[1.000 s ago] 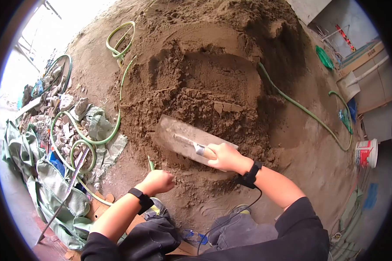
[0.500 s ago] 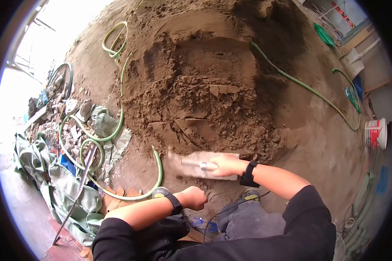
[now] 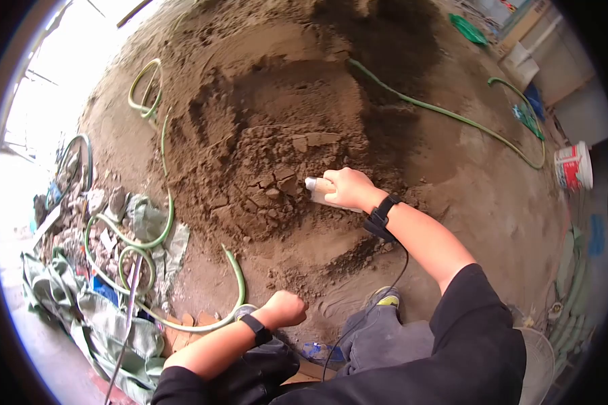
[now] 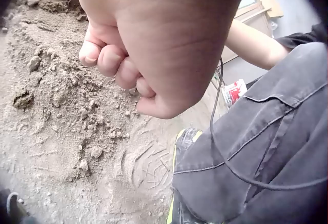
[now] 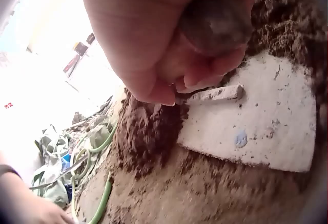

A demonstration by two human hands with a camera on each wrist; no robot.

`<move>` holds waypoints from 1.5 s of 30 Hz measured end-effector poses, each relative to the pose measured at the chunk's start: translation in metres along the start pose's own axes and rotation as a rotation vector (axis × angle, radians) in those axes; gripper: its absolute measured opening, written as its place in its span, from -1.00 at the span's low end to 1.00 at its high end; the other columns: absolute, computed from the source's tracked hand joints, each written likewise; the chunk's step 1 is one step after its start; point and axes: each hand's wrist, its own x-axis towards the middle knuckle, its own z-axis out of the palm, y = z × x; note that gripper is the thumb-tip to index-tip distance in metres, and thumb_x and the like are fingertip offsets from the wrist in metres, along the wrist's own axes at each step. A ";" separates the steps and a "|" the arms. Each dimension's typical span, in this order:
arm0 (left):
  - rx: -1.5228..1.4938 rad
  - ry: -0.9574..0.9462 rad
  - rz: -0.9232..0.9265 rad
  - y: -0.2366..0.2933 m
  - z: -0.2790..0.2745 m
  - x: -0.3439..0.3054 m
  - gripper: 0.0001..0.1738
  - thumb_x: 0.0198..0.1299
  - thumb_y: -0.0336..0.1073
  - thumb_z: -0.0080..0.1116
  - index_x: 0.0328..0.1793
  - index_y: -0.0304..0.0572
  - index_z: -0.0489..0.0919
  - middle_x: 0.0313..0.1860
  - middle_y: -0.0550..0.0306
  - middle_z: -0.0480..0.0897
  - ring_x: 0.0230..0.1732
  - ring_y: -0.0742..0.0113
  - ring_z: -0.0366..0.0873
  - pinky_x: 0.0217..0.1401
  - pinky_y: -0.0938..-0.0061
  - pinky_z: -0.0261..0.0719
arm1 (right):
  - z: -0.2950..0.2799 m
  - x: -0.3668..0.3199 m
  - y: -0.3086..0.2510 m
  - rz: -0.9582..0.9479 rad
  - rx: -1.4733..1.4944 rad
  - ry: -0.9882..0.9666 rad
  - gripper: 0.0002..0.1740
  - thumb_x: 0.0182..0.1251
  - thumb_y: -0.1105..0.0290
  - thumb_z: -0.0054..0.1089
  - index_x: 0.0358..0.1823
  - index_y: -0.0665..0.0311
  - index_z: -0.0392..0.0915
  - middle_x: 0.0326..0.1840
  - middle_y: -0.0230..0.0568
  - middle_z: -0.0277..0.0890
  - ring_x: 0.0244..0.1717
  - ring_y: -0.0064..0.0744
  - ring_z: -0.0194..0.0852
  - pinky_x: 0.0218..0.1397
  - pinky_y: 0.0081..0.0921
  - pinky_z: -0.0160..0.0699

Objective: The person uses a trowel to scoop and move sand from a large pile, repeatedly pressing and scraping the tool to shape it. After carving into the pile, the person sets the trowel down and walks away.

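In the head view the right hand point(image 3: 348, 187) grips the handle of a flat trowel, whose blade point(image 3: 327, 200) is mostly hidden by the hand at the lower right of the brown sand heap point(image 3: 270, 155). The right wrist view shows the fingers curled round the round handle point(image 5: 218, 23), and the pale blade point(image 5: 256, 126) lying against the sand. My left hand point(image 3: 285, 308) is a fist above the ground near the knees. Its fingers are curled into the palm in the left wrist view, where the hand point(image 4: 148, 45) holds nothing visible.
A green hose point(image 3: 240, 277) curves before the left foot; another hose point(image 3: 446, 116) crosses the ground to the right. Rubble point(image 3: 71, 236) and green sacking point(image 3: 54, 290) lie at the left. A white and red bucket point(image 3: 574, 167) stands at the right. A cable hangs from the right wrist.
The trowel first came toward the feet over the sand, then moved away again, up the heap, in the right hand. The left fist shifted right, then slightly back left. The head view has shifted too.
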 end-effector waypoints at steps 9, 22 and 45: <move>-0.015 -0.028 -0.012 -0.006 -0.003 0.007 -0.75 0.07 -0.15 0.03 -0.52 -0.12 0.55 -0.55 0.00 0.63 -0.48 0.00 0.63 -0.41 0.15 0.60 | -0.030 -0.030 0.014 0.100 0.186 0.069 -0.62 -0.06 0.18 0.27 -0.25 0.26 0.55 -0.32 0.02 0.60 -0.26 0.04 0.59 -0.18 -0.19 0.55; 0.033 -0.023 -0.071 -0.002 -0.033 0.031 -0.76 0.04 -0.18 0.04 -0.53 -0.10 0.62 -0.52 0.01 0.65 -0.45 0.03 0.65 -0.37 0.18 0.61 | -0.130 -0.019 0.023 0.336 0.743 0.246 -0.83 0.17 0.42 0.27 -0.30 0.38 0.53 -0.58 -0.35 0.46 -0.65 -0.59 0.41 -0.57 -0.58 0.42; -0.001 0.062 -0.042 -0.002 -0.021 0.036 -0.77 0.04 -0.20 0.02 -0.54 -0.08 0.60 -0.55 0.01 0.65 -0.48 0.05 0.65 -0.43 0.19 0.59 | -0.223 -0.019 0.023 0.260 -0.631 0.700 -0.75 0.23 0.34 0.02 -0.09 0.20 0.51 -0.32 0.02 0.63 -0.27 0.10 0.62 -0.28 -0.03 0.55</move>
